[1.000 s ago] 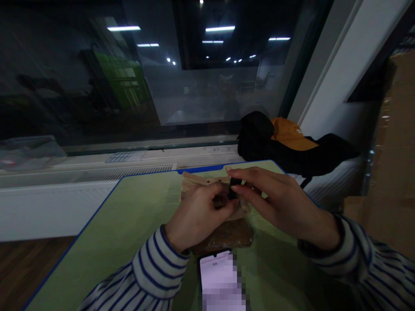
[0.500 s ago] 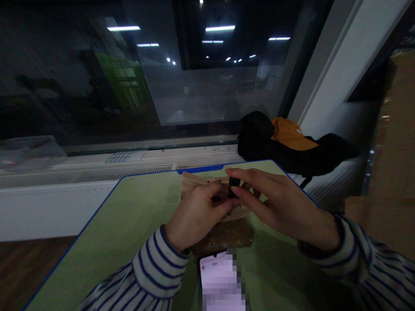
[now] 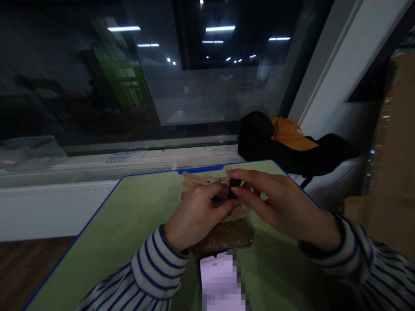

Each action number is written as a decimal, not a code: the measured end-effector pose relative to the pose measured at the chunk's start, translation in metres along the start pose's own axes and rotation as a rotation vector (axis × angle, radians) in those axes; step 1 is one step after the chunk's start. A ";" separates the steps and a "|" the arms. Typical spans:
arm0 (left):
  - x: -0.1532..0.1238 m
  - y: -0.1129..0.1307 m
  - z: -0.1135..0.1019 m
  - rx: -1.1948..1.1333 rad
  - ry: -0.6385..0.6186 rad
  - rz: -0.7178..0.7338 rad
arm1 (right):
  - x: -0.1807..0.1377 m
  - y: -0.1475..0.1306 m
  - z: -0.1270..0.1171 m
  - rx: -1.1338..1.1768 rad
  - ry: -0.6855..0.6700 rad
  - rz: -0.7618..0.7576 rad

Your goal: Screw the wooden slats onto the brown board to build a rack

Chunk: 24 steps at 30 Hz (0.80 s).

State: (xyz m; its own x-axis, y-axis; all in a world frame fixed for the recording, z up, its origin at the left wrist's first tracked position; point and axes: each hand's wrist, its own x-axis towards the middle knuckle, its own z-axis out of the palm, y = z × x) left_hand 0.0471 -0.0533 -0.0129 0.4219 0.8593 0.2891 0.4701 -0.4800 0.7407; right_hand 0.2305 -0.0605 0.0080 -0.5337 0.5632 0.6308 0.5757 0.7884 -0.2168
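My left hand [image 3: 197, 214] and my right hand [image 3: 275, 203] meet above a light wooden piece [image 3: 197, 180] that lies on a green mat [image 3: 129, 224]. The right thumb and forefinger pinch a small black part [image 3: 234, 185]. The left fingers are curled in a pinch right beside that part, touching it; what they hold is too small and dark to name. Below the hands lies a brown bag [image 3: 227, 237] of granular stuff.
A lit phone [image 3: 222, 280] lies at the mat's near edge. A black bag [image 3: 285, 151] and an orange cap [image 3: 290, 134] rest on the sill at the back right. A white radiator [image 3: 65, 190] runs under the dark window. A cardboard box [image 3: 394, 172] stands at the right.
Almost nothing differs. Both hands stay together over the wooden piece with only slight finger shifts; the view has moved a little.
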 end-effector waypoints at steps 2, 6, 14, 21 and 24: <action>0.000 0.000 0.000 0.005 0.003 0.000 | 0.000 0.000 0.000 -0.001 -0.005 -0.003; -0.001 0.001 0.000 0.023 0.011 0.009 | 0.000 0.000 0.000 -0.006 -0.009 -0.005; -0.001 0.001 -0.001 0.046 0.013 -0.013 | -0.001 0.000 -0.002 -0.026 0.008 -0.014; -0.001 -0.003 0.000 0.057 0.009 -0.017 | 0.001 -0.001 -0.003 -0.022 0.008 -0.011; 0.000 -0.004 0.001 0.046 0.010 -0.003 | 0.002 -0.001 -0.002 -0.020 0.021 -0.019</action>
State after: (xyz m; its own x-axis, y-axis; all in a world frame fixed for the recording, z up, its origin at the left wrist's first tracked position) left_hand 0.0460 -0.0520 -0.0161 0.4129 0.8622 0.2935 0.5063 -0.4852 0.7130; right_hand 0.2299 -0.0609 0.0107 -0.5313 0.5431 0.6503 0.5780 0.7935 -0.1905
